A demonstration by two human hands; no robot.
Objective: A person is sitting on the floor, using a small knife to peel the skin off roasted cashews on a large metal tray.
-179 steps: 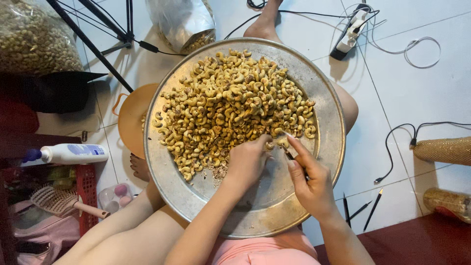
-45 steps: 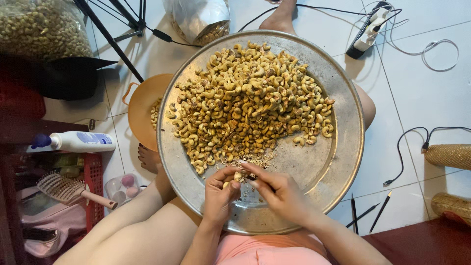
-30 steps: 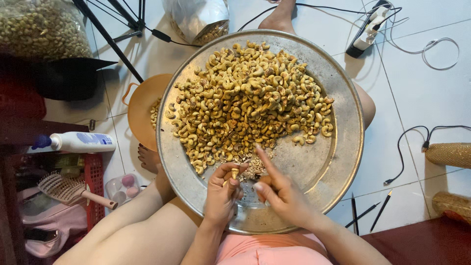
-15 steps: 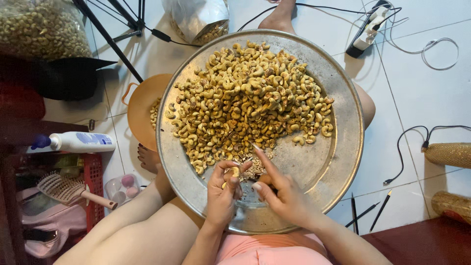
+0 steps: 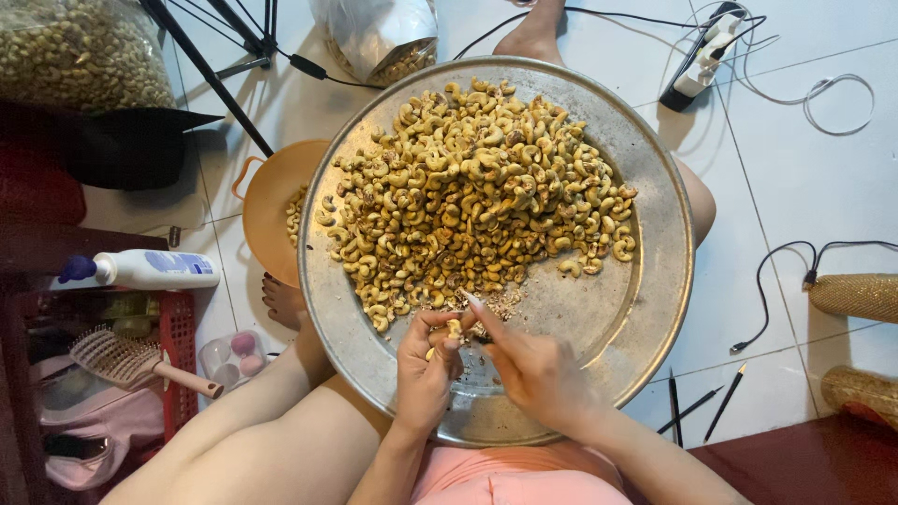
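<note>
A large round metal tray (image 5: 655,281) rests on my lap and holds a big heap of cashew nuts (image 5: 468,196). My left hand (image 5: 423,374) pinches a single cashew nut (image 5: 454,329) over the tray's near side. My right hand (image 5: 533,367) is beside it with its fingers against that nut, the forefinger stretched toward the heap. Small bits of skin (image 5: 500,304) lie on the tray just past my fingers.
An orange bowl (image 5: 267,215) with some nuts sits under the tray's left edge. Bags of nuts lie at the top left (image 5: 75,51) and top centre (image 5: 379,37). A power strip (image 5: 702,56) with cables is at the right, and pencils (image 5: 697,407) lie on the tiled floor. A red basket (image 5: 178,355), white bottle (image 5: 150,269) and hairbrush (image 5: 131,360) are at the left.
Six seconds ago both hands were at the heap's near edge; they have drawn back toward me with one nut. Over the last second my right fingers work at the nut in my left hand.
</note>
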